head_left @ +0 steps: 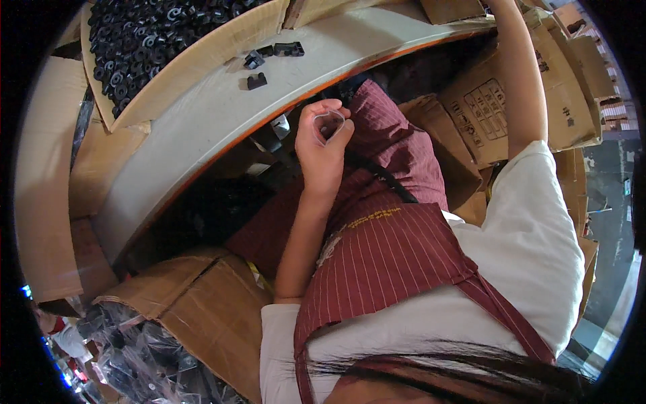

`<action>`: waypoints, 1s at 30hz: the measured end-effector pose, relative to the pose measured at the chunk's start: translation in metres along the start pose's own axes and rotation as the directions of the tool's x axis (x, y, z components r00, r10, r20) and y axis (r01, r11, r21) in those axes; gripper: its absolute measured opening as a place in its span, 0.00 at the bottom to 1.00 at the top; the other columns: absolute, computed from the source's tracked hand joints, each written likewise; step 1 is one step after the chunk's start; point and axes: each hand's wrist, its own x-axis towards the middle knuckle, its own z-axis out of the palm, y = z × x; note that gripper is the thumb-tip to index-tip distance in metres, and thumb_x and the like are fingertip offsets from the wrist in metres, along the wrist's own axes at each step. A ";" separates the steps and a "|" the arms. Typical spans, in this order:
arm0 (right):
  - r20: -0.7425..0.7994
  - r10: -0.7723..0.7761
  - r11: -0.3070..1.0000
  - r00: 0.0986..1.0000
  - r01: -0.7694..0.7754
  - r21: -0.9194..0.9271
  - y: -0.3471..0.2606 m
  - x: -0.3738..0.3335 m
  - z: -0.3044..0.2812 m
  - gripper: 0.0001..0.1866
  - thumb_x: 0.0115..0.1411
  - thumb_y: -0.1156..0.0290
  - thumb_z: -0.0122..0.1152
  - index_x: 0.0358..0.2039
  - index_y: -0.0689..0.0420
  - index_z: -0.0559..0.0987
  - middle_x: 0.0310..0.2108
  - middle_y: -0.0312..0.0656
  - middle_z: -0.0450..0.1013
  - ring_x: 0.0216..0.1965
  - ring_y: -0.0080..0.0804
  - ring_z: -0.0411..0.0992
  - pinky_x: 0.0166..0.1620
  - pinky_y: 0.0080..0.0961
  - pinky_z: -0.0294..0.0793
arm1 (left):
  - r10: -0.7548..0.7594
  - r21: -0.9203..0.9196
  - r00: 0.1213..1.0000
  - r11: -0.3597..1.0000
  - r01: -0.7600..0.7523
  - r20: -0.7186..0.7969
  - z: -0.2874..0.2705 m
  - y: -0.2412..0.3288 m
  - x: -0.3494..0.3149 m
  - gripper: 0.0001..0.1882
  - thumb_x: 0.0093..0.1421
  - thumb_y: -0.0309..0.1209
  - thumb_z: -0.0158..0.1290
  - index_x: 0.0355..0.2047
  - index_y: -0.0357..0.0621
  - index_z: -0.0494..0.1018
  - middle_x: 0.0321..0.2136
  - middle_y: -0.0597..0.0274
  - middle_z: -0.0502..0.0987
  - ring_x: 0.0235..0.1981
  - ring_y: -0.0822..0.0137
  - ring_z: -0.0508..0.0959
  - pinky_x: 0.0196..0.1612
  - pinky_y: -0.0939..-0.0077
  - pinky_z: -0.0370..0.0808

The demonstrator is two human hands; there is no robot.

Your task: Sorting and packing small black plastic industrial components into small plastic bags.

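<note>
Pale tabletop [323, 59], black parts [256, 81], boxes [471, 118]

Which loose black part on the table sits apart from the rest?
The lowest black part in the picture: a gap separates it from the other black parts, bunched together above it.

Dark printed characters [490, 108] in a frame stand on a brown cardboard box [521, 145] at right; small yellow lettering [373, 217] crosses the striped maroon apron [383, 269], hard to read.
</note>
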 end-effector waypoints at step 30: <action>-0.068 0.362 0.922 0.930 -0.346 0.175 0.048 0.007 -0.001 0.09 0.60 0.74 0.62 0.39 0.62 0.84 0.30 0.42 0.80 0.32 0.30 0.78 0.37 0.27 0.76 | -0.088 -0.062 0.996 0.994 0.087 -0.026 0.000 0.002 -0.001 0.17 0.56 0.16 0.57 0.47 0.38 0.71 0.40 0.56 0.79 0.43 0.69 0.77 0.51 0.75 0.72</action>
